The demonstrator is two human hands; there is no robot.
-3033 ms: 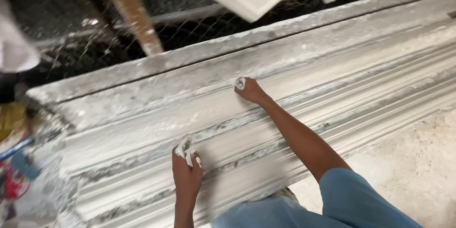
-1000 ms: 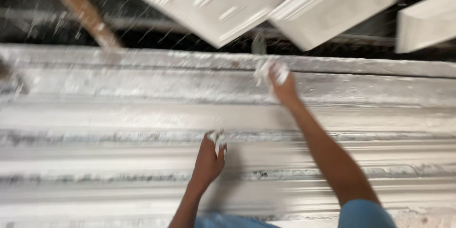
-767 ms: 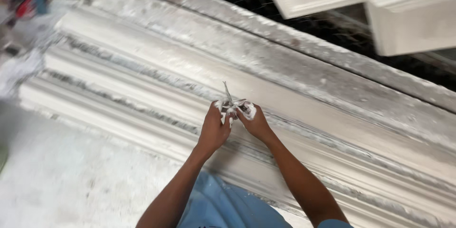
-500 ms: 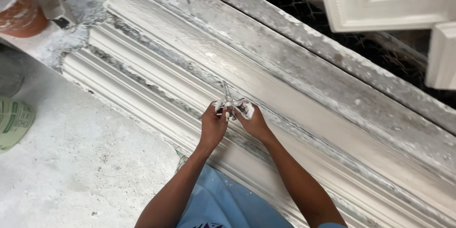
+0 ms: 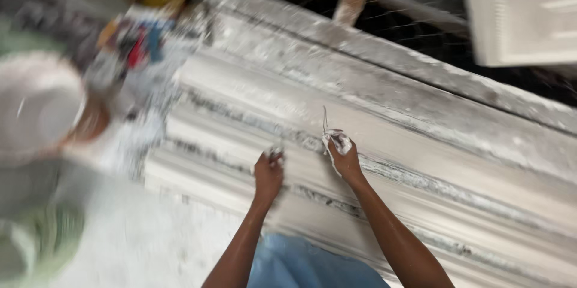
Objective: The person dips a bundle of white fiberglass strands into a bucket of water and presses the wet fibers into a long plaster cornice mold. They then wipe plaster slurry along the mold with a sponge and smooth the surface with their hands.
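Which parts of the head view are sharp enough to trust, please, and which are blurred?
Head view: motion blur smears the left edge most, where the pale bucket and clutter lose outline; the left hand, right hand and white moulding read better, still soft; lighting is flat, with no glare.

Soft, even daylight; heavy motion blur, worst toward the left edge.

A long white moulding lies on the seemingly plaster-dusted floor.

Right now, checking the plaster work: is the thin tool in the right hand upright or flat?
Upright: the thin tool sticks up from the right hand.
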